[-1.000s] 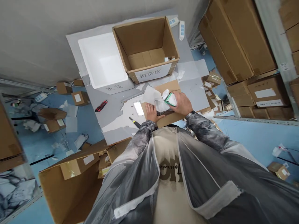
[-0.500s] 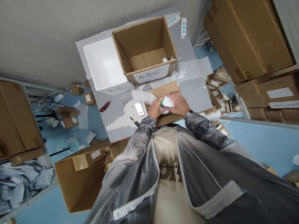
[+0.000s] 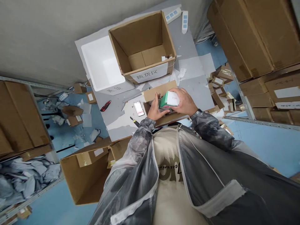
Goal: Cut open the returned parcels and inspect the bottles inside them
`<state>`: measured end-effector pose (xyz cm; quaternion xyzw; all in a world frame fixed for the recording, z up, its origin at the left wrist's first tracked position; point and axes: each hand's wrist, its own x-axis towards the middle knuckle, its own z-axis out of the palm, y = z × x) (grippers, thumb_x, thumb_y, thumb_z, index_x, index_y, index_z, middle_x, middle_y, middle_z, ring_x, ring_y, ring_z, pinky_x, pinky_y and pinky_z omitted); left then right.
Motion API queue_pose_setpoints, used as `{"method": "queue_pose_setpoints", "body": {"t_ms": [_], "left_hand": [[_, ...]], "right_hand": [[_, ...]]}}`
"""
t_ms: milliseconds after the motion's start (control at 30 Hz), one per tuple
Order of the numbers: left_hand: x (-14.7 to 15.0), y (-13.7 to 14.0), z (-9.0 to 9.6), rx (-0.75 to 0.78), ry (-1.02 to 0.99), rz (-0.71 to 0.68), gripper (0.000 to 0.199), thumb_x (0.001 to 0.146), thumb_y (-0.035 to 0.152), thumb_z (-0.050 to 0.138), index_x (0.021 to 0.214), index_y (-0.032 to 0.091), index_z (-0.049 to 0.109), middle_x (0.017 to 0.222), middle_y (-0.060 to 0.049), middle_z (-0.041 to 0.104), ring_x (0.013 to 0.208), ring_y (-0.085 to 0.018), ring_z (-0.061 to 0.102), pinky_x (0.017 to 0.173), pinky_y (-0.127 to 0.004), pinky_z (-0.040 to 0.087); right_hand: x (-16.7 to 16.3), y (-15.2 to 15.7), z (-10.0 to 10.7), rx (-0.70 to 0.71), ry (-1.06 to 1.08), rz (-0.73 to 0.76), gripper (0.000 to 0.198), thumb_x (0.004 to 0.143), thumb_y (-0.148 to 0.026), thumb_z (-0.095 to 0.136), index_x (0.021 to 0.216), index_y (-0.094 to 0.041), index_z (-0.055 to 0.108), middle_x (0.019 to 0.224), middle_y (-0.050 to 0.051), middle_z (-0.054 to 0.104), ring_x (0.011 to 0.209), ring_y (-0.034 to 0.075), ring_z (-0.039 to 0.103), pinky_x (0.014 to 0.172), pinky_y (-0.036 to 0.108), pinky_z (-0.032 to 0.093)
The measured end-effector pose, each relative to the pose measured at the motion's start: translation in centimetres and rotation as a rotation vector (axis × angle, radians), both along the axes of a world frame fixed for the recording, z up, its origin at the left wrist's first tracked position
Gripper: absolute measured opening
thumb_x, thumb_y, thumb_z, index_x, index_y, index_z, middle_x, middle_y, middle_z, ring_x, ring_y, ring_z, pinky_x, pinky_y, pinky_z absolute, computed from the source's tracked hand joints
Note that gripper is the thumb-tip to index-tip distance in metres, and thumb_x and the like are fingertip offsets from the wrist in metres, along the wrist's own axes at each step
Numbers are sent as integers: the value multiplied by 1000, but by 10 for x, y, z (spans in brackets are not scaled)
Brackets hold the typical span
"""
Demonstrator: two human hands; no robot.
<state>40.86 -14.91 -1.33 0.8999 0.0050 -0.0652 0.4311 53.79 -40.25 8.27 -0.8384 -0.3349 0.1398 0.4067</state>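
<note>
My right hand [image 3: 186, 101] grips a small green-and-white box [image 3: 172, 98] from its right side, fingers over the white top. Close by on the left, my left hand [image 3: 155, 108] is open, fingers pointing up and thumb reaching under the box's lower edge. Whether that thumb touches the box I cannot tell. Beneath both hands lies an opened cardboard carton [image 3: 150, 94], one flap folded out and its inside mostly hidden. A phone-like white item [image 3: 140, 112], partly pixelated, rests left of my left hand. Below it is a black-and-yellow cutter [image 3: 134, 122].
A large open cardboard box [image 3: 146, 39] with a handwritten label stands at the table's back, beside a white foam bin [image 3: 100, 62]. A red-and-black utility knife [image 3: 106, 106] lies on the left. Power strips [image 3: 185, 22] sit at the back right. Shelves with cartons [image 3: 254, 40] flank the table.
The left hand has let go of the small box and spread its fingers. My right hand now holds the box alone, with more of its green and white sides visible.
</note>
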Motion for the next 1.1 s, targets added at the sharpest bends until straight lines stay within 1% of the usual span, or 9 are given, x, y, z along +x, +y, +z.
{"method": "queue_pose_setpoints", "body": {"t_ms": [133, 233, 333, 500, 600, 700, 833, 1000, 1100], "left_hand": [[19, -2, 9, -130, -76, 4, 125, 96, 94, 98, 185, 16, 58, 175, -26, 75, 167, -48, 74, 140, -54, 62], [19, -2, 13, -133, -88, 67, 108, 89, 92, 106, 162, 19, 74, 152, -21, 86, 146, -47, 85, 126, -54, 69], [11, -5, 21, -84, -84, 102, 104, 83, 88, 113, 154, 21, 77, 148, -20, 87, 143, -46, 85, 127, -55, 69], [-2, -18, 33, -97, -116, 229, 101, 85, 84, 113, 156, 21, 79, 153, -21, 86, 149, -45, 83, 133, -57, 67], [-6, -29, 35, -186, -149, 405, 95, 78, 82, 118, 143, 23, 85, 142, -16, 90, 140, -42, 87, 129, -60, 71], [-7, -36, 35, -355, -131, 524, 77, 75, 82, 118, 114, 22, 89, 117, -13, 94, 117, -37, 92, 121, -60, 77], [-8, -35, 40, -481, -95, 541, 66, 74, 79, 118, 91, 24, 87, 96, -9, 92, 100, -33, 92, 116, -59, 80], [-12, -26, 47, -482, -95, 544, 75, 74, 90, 112, 99, 23, 90, 102, -12, 92, 105, -35, 92, 114, -62, 79], [-13, -21, 53, -346, -228, 542, 90, 72, 93, 113, 123, 24, 87, 121, -14, 91, 124, -39, 90, 120, -63, 76]], "right_hand": [[1, 8, 7, 100, 36, 59, 94, 99, -90, 96, 164, -26, 74, 154, 20, 83, 144, 49, 72, 131, 66, 61], [7, 13, 5, 215, 79, 27, 79, 109, -83, 90, 163, -29, 73, 152, 16, 81, 143, 42, 76, 128, 61, 65], [12, 19, 0, 228, 16, -112, 61, 120, -72, 81, 162, -30, 71, 154, 14, 76, 143, 39, 76, 126, 61, 69], [12, 33, 9, 177, -207, -226, 56, 126, -71, 71, 157, -24, 69, 155, 18, 66, 150, 45, 71, 127, 78, 70], [13, 41, 34, 244, -208, -187, 51, 128, -74, 66, 146, -27, 74, 146, 15, 70, 148, 42, 72, 132, 78, 68], [15, 48, 59, 263, -142, -52, 49, 129, -76, 63, 138, -32, 81, 149, 12, 73, 153, 41, 72, 140, 79, 61], [14, 46, 52, 234, -134, -49, 50, 131, -74, 55, 145, -36, 85, 162, 11, 73, 161, 40, 69, 144, 75, 57], [-10, 22, 11, 186, -111, -329, 49, 131, -66, 52, 129, -30, 85, 139, 18, 78, 141, 41, 77, 127, 70, 68], [-39, 11, 20, 217, -134, -360, 35, 126, -55, 60, 117, -30, 83, 130, 17, 78, 132, 42, 78, 120, 70, 70]]}}
